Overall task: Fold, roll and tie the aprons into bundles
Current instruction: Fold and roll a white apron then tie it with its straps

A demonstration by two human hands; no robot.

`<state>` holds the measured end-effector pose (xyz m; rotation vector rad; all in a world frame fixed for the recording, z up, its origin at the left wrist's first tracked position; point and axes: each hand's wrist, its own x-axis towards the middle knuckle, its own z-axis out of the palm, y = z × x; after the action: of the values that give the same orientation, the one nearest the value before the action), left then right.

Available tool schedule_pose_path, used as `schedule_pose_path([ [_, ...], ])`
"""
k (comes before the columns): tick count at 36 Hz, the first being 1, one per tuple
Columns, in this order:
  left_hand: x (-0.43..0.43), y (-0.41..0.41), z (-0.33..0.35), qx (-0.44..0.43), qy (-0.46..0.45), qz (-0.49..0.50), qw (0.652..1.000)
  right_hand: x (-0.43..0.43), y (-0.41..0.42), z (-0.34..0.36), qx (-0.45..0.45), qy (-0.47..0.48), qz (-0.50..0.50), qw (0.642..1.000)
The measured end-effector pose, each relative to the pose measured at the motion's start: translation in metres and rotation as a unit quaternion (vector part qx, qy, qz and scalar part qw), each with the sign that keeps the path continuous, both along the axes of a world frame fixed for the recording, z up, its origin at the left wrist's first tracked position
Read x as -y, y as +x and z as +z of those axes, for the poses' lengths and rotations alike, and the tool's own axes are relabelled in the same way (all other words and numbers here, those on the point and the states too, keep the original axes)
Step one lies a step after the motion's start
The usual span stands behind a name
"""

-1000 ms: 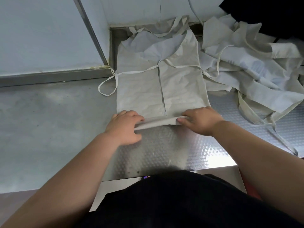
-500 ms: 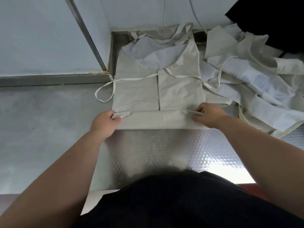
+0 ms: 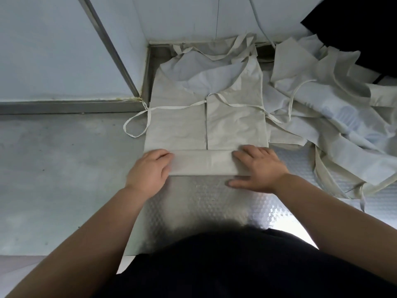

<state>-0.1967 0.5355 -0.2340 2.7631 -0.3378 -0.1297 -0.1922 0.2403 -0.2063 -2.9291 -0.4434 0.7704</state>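
Note:
A beige apron (image 3: 206, 117) lies flat on the metal table (image 3: 204, 205), its two sides folded in to meet at a centre seam. Its near end is turned over into a flat band (image 3: 202, 163) that runs across the full width. My left hand (image 3: 150, 171) presses palm down on the band's left end. My right hand (image 3: 257, 168) lies flat on the right end, fingers spread and thumb on the table. A thin tie (image 3: 135, 123) loops out to the left of the apron.
A heap of loose beige aprons (image 3: 333, 117) with trailing ties covers the table's right side. Dark cloth (image 3: 354, 29) sits at the top right. A wall and a metal ledge (image 3: 71, 106) border the far and left sides.
The near end was a narrow pinched fold a second ago; it has been turned further up the apron into a wider band. Both hands went from pinching its ends to lying flat on it.

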Motion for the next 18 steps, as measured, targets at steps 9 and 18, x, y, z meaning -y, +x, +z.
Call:
schedule_pose_path([
  [9, 0.001, 0.026, 0.025, -0.121, 0.066, 0.006, 0.99, 0.002, 0.036, 0.019, -0.002, 0.025, -0.038, 0.999],
  [18, -0.022, 0.073, 0.039, -0.276, -0.195, 0.173, 0.925, 0.021, 0.072, 0.026, -0.069, 0.068, -0.163, 0.982],
])
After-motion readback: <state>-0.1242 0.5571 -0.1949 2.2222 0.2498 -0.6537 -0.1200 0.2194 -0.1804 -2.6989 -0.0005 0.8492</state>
